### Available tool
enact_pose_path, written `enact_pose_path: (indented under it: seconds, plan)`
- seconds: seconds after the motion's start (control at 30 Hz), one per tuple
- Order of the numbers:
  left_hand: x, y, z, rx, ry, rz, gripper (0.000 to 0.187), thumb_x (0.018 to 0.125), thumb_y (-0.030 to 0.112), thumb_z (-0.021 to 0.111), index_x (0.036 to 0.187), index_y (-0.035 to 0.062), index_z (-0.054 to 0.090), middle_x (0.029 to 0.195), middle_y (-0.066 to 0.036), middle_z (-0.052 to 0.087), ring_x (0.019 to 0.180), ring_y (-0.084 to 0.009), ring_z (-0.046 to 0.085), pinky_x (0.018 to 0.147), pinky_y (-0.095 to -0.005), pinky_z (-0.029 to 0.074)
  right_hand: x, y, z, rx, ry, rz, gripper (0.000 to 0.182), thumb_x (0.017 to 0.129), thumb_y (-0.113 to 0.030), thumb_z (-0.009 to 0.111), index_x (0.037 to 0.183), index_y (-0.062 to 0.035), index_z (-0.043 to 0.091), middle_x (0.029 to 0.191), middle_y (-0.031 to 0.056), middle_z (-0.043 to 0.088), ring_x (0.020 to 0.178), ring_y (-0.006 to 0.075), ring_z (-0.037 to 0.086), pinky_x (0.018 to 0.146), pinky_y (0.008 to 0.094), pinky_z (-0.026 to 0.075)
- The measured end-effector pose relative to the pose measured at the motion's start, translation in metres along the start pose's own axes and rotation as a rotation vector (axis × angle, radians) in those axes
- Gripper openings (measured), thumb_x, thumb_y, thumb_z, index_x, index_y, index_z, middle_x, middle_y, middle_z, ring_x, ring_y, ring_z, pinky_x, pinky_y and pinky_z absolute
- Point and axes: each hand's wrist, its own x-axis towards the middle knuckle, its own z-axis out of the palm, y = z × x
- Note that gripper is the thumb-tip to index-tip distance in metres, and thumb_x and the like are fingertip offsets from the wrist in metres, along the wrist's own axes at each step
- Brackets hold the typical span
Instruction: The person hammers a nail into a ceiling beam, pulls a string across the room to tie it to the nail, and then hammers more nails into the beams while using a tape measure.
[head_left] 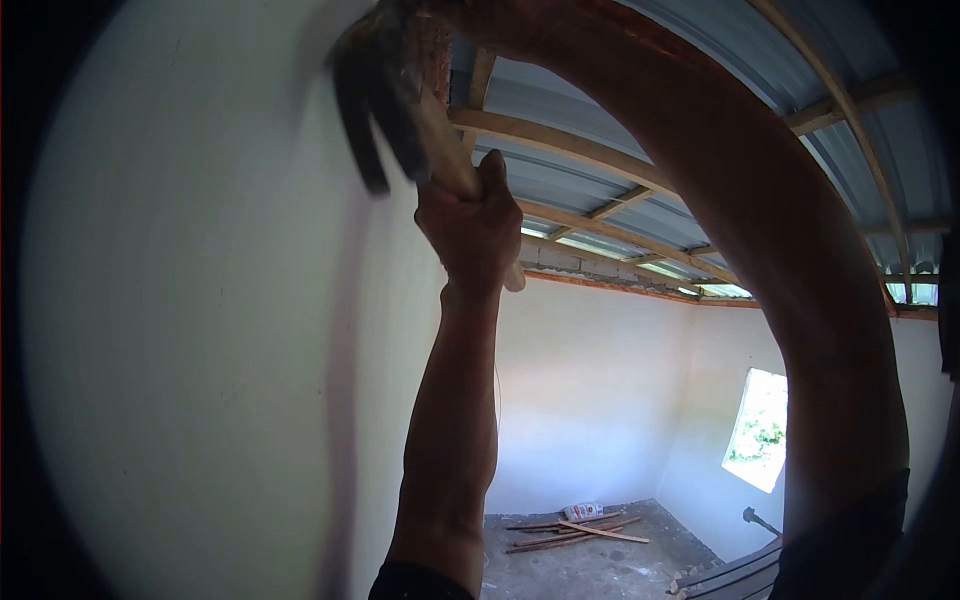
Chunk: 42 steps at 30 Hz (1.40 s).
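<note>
My left hand [470,225] is raised overhead and gripped around the wooden handle of a hammer [445,150]. The hammer's dark head [370,90] is blurred, close to the white plastered wall [200,320] near its top. The butt of the handle sticks out below my fist. My right arm [760,200] arcs up from the lower right to the frame's top edge by a strip of red brick [435,50]. Its hand is cut off there and hidden.
Overhead is a corrugated metal roof [570,180] on wooden rafters [560,140]. The far wall has a window opening [757,428]. Loose wooden planks [575,533] and a small bag [583,510] lie on the bare floor far below. Dark slats [720,575] show at the lower right.
</note>
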Motion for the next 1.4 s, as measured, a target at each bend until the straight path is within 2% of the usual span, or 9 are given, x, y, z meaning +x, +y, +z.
enact_pose_path:
  seconds: [0.23,0.33,0.5,0.57,0.77,1.07,1.13,1.27,1.4]
  plan:
    - [-0.004,-0.016,-0.001,-0.014,0.048,0.056,0.019,0.077,0.002,0.063,0.089,-0.0003,0.048,0.071,-0.006,0.055,0.059,-0.0104,0.054,0.058,-0.0246,0.045,0.000,0.019,0.020,0.015,0.190,-0.145,0.017,0.082,-0.011,0.062,0.096,-0.0026,0.066,0.090,0.0152,0.066,0.082,0.0278,0.064,0.076,0.0362,0.052]
    - [0.005,-0.007,0.002,0.073,0.006,-0.005,0.015,0.078,0.003,0.062,0.084,-0.0003,0.049,0.066,-0.006,0.055,0.055,-0.0100,0.054,0.053,-0.0251,0.044,0.002,0.008,0.007,0.022,-0.072,0.034,0.018,0.081,-0.009,0.063,0.097,-0.0022,0.065,0.090,0.0162,0.065,0.083,0.0276,0.064,0.077,0.0350,0.052]
    - [-0.007,-0.009,-0.008,-0.080,0.057,0.115,0.013,0.077,-0.002,0.062,0.080,0.0000,0.049,0.066,-0.005,0.055,0.057,-0.0087,0.054,0.055,-0.0236,0.044,-0.023,0.007,-0.028,0.187,0.043,0.158,0.030,0.076,-0.013,0.068,0.103,-0.0002,0.063,0.089,0.0197,0.064,0.083,0.0305,0.063,0.076,0.0364,0.052]
    - [-0.013,-0.008,-0.019,-0.087,0.066,0.173,0.015,0.077,-0.005,0.062,0.071,0.0015,0.050,0.061,-0.003,0.054,0.057,-0.0073,0.053,0.053,-0.0226,0.042,-0.044,0.012,-0.057,-0.345,0.180,-0.058,0.045,0.073,-0.029,0.071,0.107,-0.0012,0.061,0.087,0.0199,0.064,0.083,0.0338,0.063,0.077,0.0400,0.052]
    - [0.016,-0.034,0.000,0.051,0.023,0.054,0.020,0.077,0.001,0.065,0.083,0.0013,0.046,0.071,-0.005,0.054,0.056,-0.0090,0.051,0.052,-0.0249,0.043,-0.058,0.016,-0.101,-0.569,-0.590,0.463,0.053,0.074,-0.046,0.066,0.104,-0.0037,0.061,0.083,0.0185,0.065,0.082,0.0344,0.063,0.075,0.0432,0.051]
    - [0.033,-0.062,0.006,-0.020,0.085,0.245,0.019,0.076,0.000,0.063,0.067,0.0014,0.046,0.058,-0.001,0.049,0.051,-0.0062,0.048,0.046,-0.0220,0.039,-0.071,0.013,-0.100,-0.435,-0.520,0.535,0.056,0.075,-0.044,0.066,0.111,-0.0027,0.056,0.094,0.0185,0.064,0.089,0.0356,0.061,0.079,0.0441,0.049]
    - [0.029,-0.051,0.001,-0.050,0.062,0.117,0.019,0.075,0.000,0.063,0.067,0.0017,0.046,0.059,-0.001,0.050,0.050,-0.0068,0.049,0.046,-0.0230,0.040,-0.086,0.022,-0.090,-0.485,-0.295,0.391,0.060,0.074,-0.043,0.067,0.116,-0.0014,0.054,0.102,0.0195,0.062,0.094,0.0359,0.060,0.083,0.0430,0.049]
    - [0.017,-0.059,-0.019,-0.006,0.072,0.292,0.017,0.076,0.001,0.063,0.068,0.0022,0.047,0.060,-0.002,0.051,0.051,-0.0070,0.049,0.046,-0.0242,0.040,-0.120,0.016,-0.097,-0.572,-0.036,0.324,0.071,0.073,-0.043,0.069,0.124,0.0007,0.049,0.114,0.0207,0.058,0.102,0.0354,0.058,0.091,0.0409,0.046]
    - [0.039,-0.057,-0.013,0.155,0.005,0.139,0.016,0.076,0.001,0.062,0.068,0.0015,0.048,0.060,-0.001,0.050,0.050,-0.0087,0.048,0.047,-0.0260,0.038,-0.117,0.009,-0.108,-0.625,-0.285,0.638,0.075,0.072,-0.048,0.069,0.126,0.0004,0.048,0.114,0.0212,0.059,0.103,0.0357,0.057,0.091,0.0406,0.045]
